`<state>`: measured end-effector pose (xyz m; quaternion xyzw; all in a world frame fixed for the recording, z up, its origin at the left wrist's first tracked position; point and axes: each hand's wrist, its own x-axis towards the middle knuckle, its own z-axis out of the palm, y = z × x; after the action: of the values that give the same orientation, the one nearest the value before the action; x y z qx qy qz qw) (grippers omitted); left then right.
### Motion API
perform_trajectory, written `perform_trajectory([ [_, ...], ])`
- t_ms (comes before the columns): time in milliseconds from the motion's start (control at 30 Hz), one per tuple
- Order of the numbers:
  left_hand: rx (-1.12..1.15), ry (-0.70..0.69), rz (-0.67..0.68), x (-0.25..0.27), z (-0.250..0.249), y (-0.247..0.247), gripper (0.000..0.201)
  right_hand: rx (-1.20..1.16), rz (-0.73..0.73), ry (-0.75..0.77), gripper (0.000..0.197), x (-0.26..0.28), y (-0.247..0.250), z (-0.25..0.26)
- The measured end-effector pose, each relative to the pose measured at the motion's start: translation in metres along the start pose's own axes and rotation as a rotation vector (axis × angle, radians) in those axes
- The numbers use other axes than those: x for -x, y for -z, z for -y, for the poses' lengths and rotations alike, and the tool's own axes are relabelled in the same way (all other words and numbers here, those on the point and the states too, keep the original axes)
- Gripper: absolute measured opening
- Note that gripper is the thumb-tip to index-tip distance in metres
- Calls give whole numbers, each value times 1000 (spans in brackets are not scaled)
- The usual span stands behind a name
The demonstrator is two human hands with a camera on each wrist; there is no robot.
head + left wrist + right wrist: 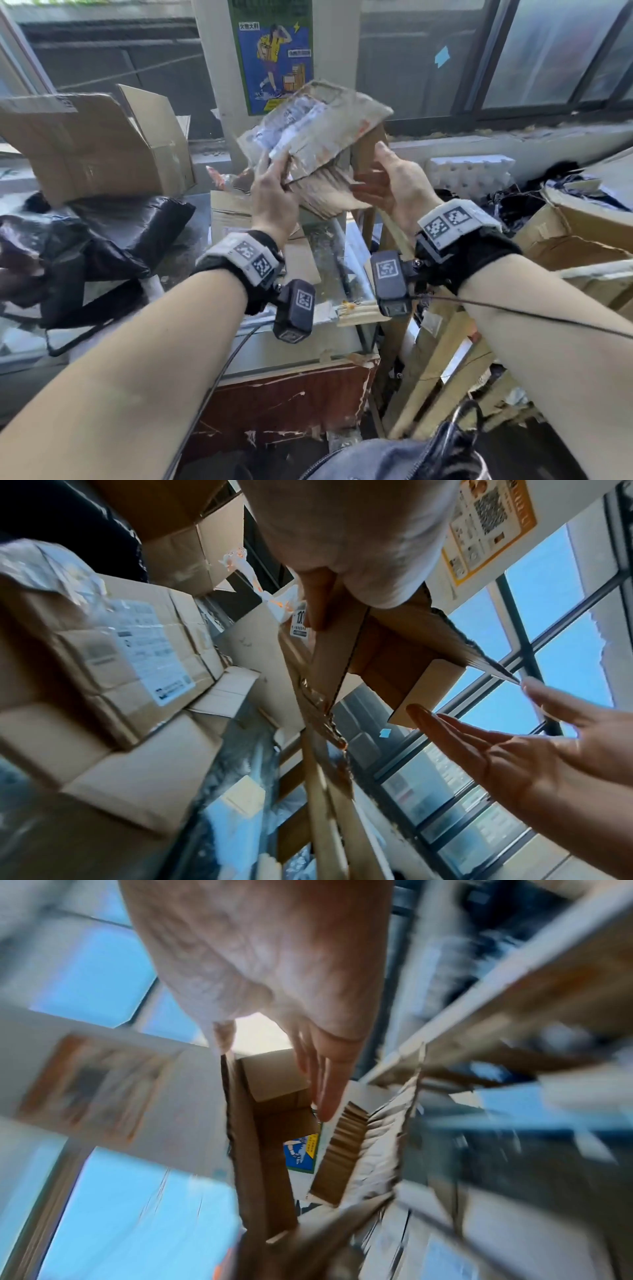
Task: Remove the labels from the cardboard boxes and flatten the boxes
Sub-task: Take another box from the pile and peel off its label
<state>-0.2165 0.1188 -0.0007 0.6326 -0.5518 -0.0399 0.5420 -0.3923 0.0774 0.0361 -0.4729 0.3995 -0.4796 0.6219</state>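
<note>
My right wrist view is strongly blurred, so I see few details there. I hold a torn, worn brown cardboard box (pixel 318 147) in the air above the cluttered desk (pixel 301 346). My left hand (pixel 274 195) grips its labelled side; a crumpled white label (pixel 294 126) lies there. My right hand (pixel 390 185) has straight fingers (pixel 455 731) against a flap.

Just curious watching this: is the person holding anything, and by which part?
Yes. The left hand grips the small torn cardboard box at its lower left edge. The right hand is open, its straight fingers against the box's right side.
</note>
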Motion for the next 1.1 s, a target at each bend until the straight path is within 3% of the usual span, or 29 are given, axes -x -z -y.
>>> perform_trajectory([
  [133,-119,-2,45,22,13,1,72,-373,93,-348,88,-4,6,-11],
  [267,-194,-59,74,48,23,4,75,-713,215,-338,87,-2,7,-27],
  [367,-191,-65,52,59,35,2,79,-671,125,-328,72,-2,-2,-28],
  [467,-217,-163,8,69,41,0,75,-595,-137,-298,50,-17,-6,-31],
  [533,-264,-198,35,71,56,-2,72,-508,-180,-224,51,-28,-8,-33],
  [667,-433,-166,351,85,79,7,79,-411,-172,-116,70,-38,-8,-38],
  [733,-571,-139,401,87,79,14,70,-281,-219,-91,80,-43,-3,-47],
  [800,-565,-137,246,80,80,18,69,-159,-255,-78,76,-45,4,-56],
  [867,-462,-112,36,65,81,21,51,-153,-248,-101,71,-47,14,-61],
  [900,-412,-64,-34,56,80,22,42,-171,-220,-109,68,-47,18,-61],
  [967,-323,81,-29,36,78,24,40,-195,-146,-123,62,-47,26,-60],
  [1100,-13,585,274,7,82,19,74,-240,-47,-140,52,-41,40,-53],
])
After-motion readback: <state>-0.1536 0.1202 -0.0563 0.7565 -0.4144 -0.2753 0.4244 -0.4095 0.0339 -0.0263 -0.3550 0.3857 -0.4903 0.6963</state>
